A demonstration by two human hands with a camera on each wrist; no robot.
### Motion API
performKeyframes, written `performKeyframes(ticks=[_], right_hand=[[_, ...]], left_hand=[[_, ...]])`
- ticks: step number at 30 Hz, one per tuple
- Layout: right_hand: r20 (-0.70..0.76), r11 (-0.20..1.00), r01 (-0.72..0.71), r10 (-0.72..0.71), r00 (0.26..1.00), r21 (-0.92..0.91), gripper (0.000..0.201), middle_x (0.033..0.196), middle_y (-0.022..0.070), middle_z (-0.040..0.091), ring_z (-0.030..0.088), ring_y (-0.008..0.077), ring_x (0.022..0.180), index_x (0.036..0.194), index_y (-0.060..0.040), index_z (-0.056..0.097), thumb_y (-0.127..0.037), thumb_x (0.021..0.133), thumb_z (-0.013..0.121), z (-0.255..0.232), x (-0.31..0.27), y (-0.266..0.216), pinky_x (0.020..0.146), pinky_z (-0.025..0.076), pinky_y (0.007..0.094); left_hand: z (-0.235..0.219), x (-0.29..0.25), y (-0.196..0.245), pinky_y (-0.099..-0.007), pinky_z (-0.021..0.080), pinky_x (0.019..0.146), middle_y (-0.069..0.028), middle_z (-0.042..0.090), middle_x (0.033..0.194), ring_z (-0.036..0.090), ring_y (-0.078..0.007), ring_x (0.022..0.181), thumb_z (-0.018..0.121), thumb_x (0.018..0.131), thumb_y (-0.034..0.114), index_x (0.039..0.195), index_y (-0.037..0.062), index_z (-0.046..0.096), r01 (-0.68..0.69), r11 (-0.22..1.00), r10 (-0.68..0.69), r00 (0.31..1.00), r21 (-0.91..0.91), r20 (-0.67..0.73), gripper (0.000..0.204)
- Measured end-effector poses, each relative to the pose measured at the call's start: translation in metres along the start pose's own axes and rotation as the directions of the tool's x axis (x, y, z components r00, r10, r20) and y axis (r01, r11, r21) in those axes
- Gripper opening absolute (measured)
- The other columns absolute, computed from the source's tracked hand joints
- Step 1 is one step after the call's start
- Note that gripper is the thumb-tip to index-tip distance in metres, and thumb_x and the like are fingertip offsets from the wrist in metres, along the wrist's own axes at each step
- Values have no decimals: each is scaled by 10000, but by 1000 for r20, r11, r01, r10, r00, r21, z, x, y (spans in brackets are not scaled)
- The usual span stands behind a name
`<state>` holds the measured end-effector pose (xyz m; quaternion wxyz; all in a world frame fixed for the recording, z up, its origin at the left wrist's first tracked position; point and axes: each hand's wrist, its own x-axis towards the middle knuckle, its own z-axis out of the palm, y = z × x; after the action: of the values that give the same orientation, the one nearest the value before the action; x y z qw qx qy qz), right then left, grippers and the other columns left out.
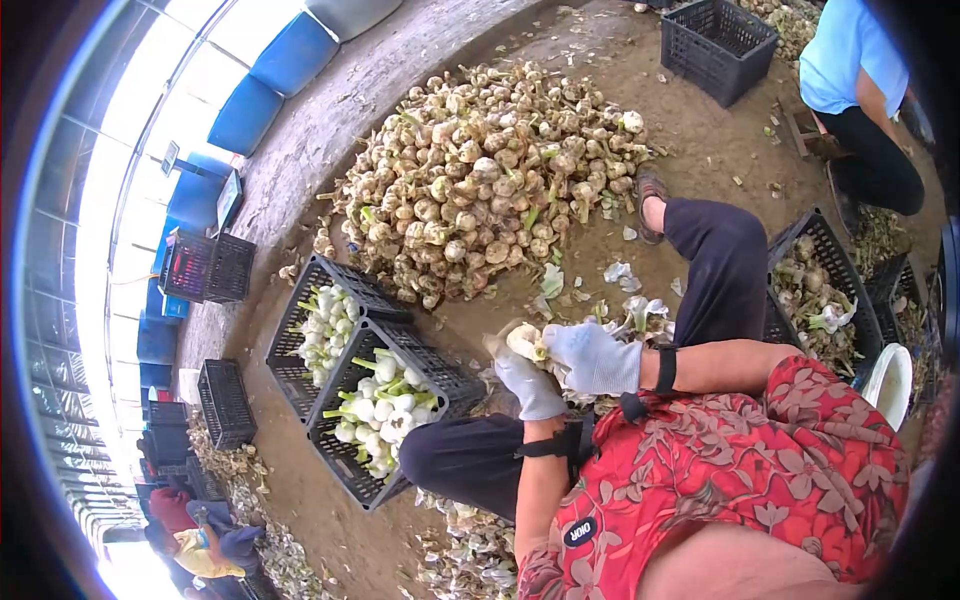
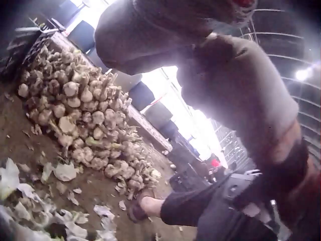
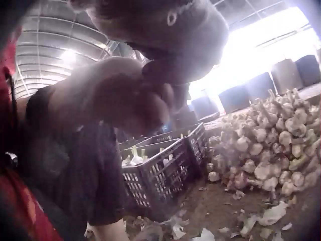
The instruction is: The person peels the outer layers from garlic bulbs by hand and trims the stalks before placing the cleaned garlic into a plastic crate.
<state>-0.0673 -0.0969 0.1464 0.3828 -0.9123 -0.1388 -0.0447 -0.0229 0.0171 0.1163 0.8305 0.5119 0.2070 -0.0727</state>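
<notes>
1. Red floral sleeve and dark trouser knees fill the near edge of the head view; just beyond them both gloved hands meet over the lap.
2. Left hand curls round the lower part of a garlic bulb, fingers wrapped, bulb pointing up and away.
3. Right hand pinches at the same bulb from the side, fingers bunched against its skin; the two gloves touch.
4. Peeling looks to be the step in hand: loose white husks litter the dirt floor just past the hands, towards the big heap.
5. Unpeeled garlic heap sits well beyond, against the concrete kerb at the floor's far side.
6. Two black crates of clean white bulbs stand side by side just left of the knees.
7. Judging from this, the next move calls for stripping the outer skin free while the left grip holds steady, then a short reach left to the nearer crate.
</notes>
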Motion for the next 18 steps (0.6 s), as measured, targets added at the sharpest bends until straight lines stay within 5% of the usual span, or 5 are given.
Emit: performKeyframes(ticks=[5,8,14,15,18], right_hand=[[248,826,-202,78,966,526,190,796,176,643,644,279,729,1001,-34,627,-125,848,561,-21,-4,9,637,514,361],[567,532,-603,255,783,594,169,736,85,629,619,173,631,984,-28,624,-114,872,533,-36,-3,12,544,495,318],[504,207,-555,253,826,806,225,712,23,622,577,94,545,1043,19,628,-138,891,573,-46,-10,11,459,443,230],[462,82,-491,237,855,867,228,720,29,627,577,94,553,1044,22,627,-144,893,586,-51,-9,8,463,437,229],[333,-155,-300,282,900,941,194,803,50,645,590,118,596,1018,12,624,-139,898,607,-66,0,18,512,441,245]], left_hand=[[-7,-1,11,-291,483,588,-47,630,708,587,-146,608,470,969,484,841,17,630,136,969,-162,980,205,117,510],[-11,0,8,-273,455,523,-52,631,671,581,-130,568,470,971,450,787,13,640,104,947,-162,971,305,174,504],[-19,11,-8,-285,516,537,-88,642,703,625,-187,586,441,984,438,894,11,632,396,918,-361,854,-16,374,477],[-21,5,-2,-264,517,508,-74,634,693,624,-180,570,437,976,462,964,23,627,625,757,-463,720,-192,517,479],[0,-16,10,-235,494,469,-54,636,714,586,-140,513,459,947,541,1055,-2,603,745,628,-455,587,-226,670,571]])
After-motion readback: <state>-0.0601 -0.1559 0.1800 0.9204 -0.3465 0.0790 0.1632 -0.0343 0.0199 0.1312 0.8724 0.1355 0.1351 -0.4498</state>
